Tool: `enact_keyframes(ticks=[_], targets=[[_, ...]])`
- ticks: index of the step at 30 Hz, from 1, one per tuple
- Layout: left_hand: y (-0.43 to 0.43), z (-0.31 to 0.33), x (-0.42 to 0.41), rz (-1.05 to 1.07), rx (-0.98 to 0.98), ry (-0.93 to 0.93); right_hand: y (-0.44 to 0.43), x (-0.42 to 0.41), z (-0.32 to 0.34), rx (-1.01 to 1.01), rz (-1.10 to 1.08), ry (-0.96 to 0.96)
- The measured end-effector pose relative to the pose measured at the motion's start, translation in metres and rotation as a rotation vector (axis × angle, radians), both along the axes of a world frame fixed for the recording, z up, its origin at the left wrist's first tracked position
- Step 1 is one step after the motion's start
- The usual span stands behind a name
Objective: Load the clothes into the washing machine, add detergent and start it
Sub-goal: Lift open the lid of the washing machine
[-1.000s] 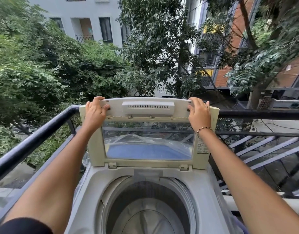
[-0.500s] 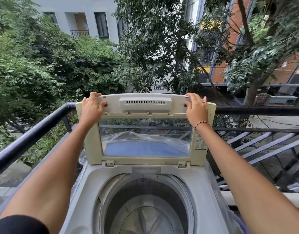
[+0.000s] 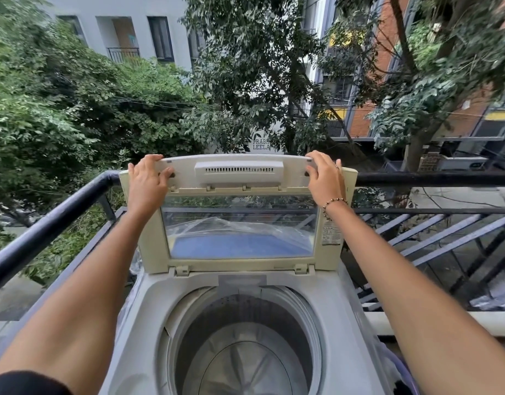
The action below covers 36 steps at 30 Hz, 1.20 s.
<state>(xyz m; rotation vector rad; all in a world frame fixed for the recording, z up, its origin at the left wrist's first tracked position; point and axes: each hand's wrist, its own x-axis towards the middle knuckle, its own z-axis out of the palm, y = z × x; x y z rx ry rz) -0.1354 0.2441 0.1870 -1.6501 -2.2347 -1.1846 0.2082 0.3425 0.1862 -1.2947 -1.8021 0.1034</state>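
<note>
The washing machine (image 3: 245,309) sits on a balcony against the black railing (image 3: 46,215), its lid (image 3: 240,212) folded upright and its drum (image 3: 245,346) bare. I judge we're at the start: no clothes loaded, none in sight. My left hand (image 3: 147,181) and right hand (image 3: 324,178) each clasp a top corner of the lid.

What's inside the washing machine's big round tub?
Nothing yet: the tub shows only its bare grey bottom and holed wall, no clothes. Its nearest part runs below the picture's edge, so that bit is unseen.
</note>
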Motion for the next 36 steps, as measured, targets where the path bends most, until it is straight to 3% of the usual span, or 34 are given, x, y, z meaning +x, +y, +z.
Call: enact_keyframes(ticks=[22, 36], targets=[[-0.020, -0.004, 0.004, 0.027, -0.008, 0.050, -0.027, 0.010, 0.006, -0.019, 0.007, -0.014], [-0.030, -0.020, 0.053, 0.011, 0.164, 0.037, -0.032, 0.027, -0.009, -0.015, -0.084, -0.125]])
